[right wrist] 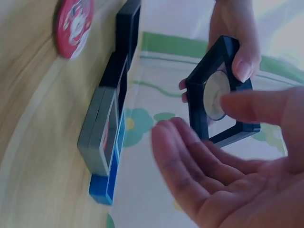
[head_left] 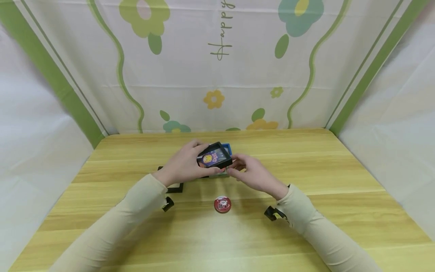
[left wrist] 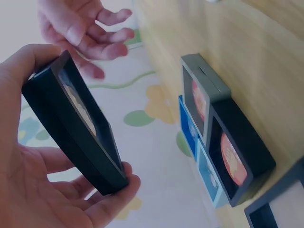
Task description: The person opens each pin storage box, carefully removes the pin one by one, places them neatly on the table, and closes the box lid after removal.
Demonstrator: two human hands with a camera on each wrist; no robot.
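My left hand (head_left: pixel 185 162) grips a black display frame (head_left: pixel 225 163) by its edges, tilted above the table. Behind the clear window shows a purple picture with a yellow character; from the right wrist view a round pale disc sits inside. My right hand (head_left: pixel 253 174) is just right of the frame, fingers relaxed and holding nothing. Its thumb overlaps the frame in the right wrist view. Below the hands, a grey frame (left wrist: pixel 206 78), a second black frame (left wrist: pixel 251 142), a blue frame (left wrist: pixel 187 126) and a light blue frame (left wrist: pixel 209 178) sit close together.
A round red badge (head_left: pixel 222 204) lies on the wooden table (head_left: pixel 323 170), nearer me than the frames. Another black frame (head_left: pixel 175 188) lies partly under my left wrist. A white flowered cloth (head_left: pixel 217 75) hangs behind the table's far edge.
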